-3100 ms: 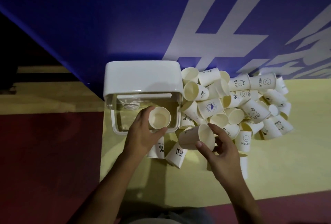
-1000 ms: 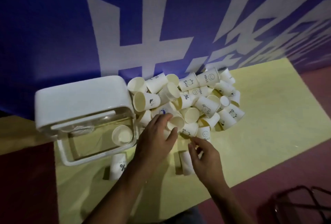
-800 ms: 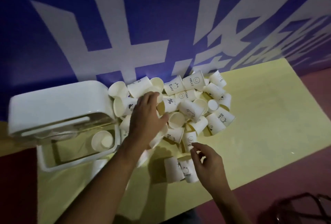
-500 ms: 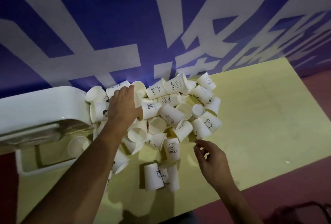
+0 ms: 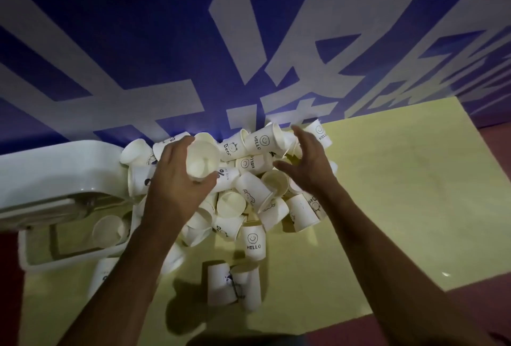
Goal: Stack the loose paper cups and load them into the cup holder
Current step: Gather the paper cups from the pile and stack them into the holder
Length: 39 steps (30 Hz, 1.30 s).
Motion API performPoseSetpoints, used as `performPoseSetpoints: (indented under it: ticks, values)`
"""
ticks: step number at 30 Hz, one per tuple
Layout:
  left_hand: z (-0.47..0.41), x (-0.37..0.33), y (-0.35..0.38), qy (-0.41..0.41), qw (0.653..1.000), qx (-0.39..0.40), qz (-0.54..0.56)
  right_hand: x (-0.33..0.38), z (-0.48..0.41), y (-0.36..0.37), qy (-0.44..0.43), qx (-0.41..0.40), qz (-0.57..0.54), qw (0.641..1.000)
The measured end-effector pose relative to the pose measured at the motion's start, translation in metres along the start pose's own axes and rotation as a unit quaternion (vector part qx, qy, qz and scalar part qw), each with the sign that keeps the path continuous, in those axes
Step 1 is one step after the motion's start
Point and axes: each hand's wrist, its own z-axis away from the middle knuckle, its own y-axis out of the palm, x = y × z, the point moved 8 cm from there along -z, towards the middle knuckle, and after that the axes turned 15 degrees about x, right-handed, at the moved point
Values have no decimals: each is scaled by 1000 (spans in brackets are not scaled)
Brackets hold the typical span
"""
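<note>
A heap of white paper cups (image 5: 249,193) lies on the yellow table, several printed with "HELLO" or "Bear". My left hand (image 5: 177,179) grips one cup (image 5: 200,160) with its mouth facing me, above the left part of the heap. My right hand (image 5: 307,163) hovers over the heap's right back part, fingers spread, holding nothing. The white cup holder (image 5: 55,177) stands at the left with its clear front compartment open; one cup (image 5: 106,230) lies inside it.
Two cups (image 5: 235,284) lie apart near the table's front edge, and another (image 5: 101,276) lies in front of the holder. A blue banner wall (image 5: 249,41) rises right behind the heap. The yellow table (image 5: 401,193) ends at the right over red floor.
My left hand has taken hold of a cup from the back left of the heap and lifted it. My right hand has moved from the front of the heap up to its back right.
</note>
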Motion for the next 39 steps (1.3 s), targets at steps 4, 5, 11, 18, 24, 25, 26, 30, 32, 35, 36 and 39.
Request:
performPoseSetpoints:
  ticks: [4, 5, 11, 18, 24, 25, 26, 30, 32, 35, 36, 39]
  values:
    - [19, -14, 8, 41, 999, -15, 9, 14, -51, -3, -28, 82, 122, 989]
    - [21, -12, 11, 16, 999, -7, 33, 13, -58, 0, -34, 100, 139, 985]
    - [20, 2, 20, -38, 996, 15, 77, 9, -62, 6, -55, 100, 150, 982]
    - [22, 9, 10, -34, 994, 18, 98, 21, -17, -14, -71, -13, 68, 995]
    - [39, 21, -2, -23, 992, 21, 124, 50, 40, 0, -86, -72, -44, 993]
    - [44, 25, -6, -17, 992, 22, 126, 58, 48, 7, -93, -75, -58, 991]
    - [49, 30, -11, -10, 991, 23, 129, 66, 56, 15, -100, -78, -72, 989]
    - [77, 57, -37, 7, 989, 23, 143, 101, 81, 51, -103, -80, -120, 984]
    - [95, 76, -52, 16, 988, 25, 153, 122, 90, 75, -101, -72, -118, 985]
    - [120, 110, -75, 16, 986, 28, 162, 157, 104, 113, -109, -58, -99, 987]
    - [128, 124, -84, 13, 986, 28, 164, 171, 108, 126, -114, -53, -91, 988]
    - [150, 161, -106, 7, 983, 30, 182, 207, 116, 169, -129, -38, -79, 988]
